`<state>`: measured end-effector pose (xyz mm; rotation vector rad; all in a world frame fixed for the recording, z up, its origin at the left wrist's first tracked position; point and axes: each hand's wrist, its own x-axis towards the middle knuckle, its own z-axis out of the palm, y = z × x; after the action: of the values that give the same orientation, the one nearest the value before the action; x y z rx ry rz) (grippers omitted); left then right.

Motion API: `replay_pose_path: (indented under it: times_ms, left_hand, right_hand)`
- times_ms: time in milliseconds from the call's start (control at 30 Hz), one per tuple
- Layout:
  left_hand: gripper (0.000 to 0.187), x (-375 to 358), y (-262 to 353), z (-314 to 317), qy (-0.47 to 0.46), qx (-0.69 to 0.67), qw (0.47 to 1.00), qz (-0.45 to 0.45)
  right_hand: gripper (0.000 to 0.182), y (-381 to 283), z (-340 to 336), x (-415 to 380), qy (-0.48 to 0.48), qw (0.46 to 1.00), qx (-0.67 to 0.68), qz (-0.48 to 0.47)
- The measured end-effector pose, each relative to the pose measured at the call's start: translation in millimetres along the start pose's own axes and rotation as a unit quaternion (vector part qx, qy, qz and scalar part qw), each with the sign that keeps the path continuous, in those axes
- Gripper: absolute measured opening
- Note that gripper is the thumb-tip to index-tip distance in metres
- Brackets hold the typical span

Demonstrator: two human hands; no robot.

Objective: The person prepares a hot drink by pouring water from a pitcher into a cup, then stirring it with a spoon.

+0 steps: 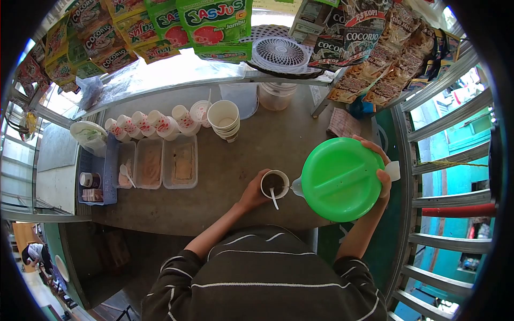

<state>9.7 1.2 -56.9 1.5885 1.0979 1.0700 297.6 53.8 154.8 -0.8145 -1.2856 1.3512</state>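
My left hand point(254, 193) is closed around a white paper cup point(263, 187) standing near the front edge of the counter. Inside the cup is a dark brown drink point(275, 180), and a white plastic spoon point(274, 199) leans out over the near rim. With my right hand point(384, 184) I grip a pitcher with a round green lid point(338, 184), fingers at its far side and thumb over the right edge. The pitcher's pale spout point(297, 186) points left, right at the cup's rim. Most of the pitcher's body is hidden under the lid.
Clear plastic tubs point(180, 171) of powder and a blue basket point(98, 155) stand at the left. Behind them are stacks of printed cups point(159, 121) and a taller paper cup stack point(223, 115). Drink sachets point(217, 24) hang overhead. A folded cloth point(344, 123) lies back right.
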Motion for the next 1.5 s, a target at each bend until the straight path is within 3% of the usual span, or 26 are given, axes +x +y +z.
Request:
replay_pose_path:
  times_ms: [1500]
  left_hand:
    - [0.069, 0.8, -1.4, 0.7, -0.009, -0.011, 1.0, -0.011]
  right_hand:
    - [0.078, -0.4, 1.3, 4.5, -0.02, 0.999, -0.028, -0.009]
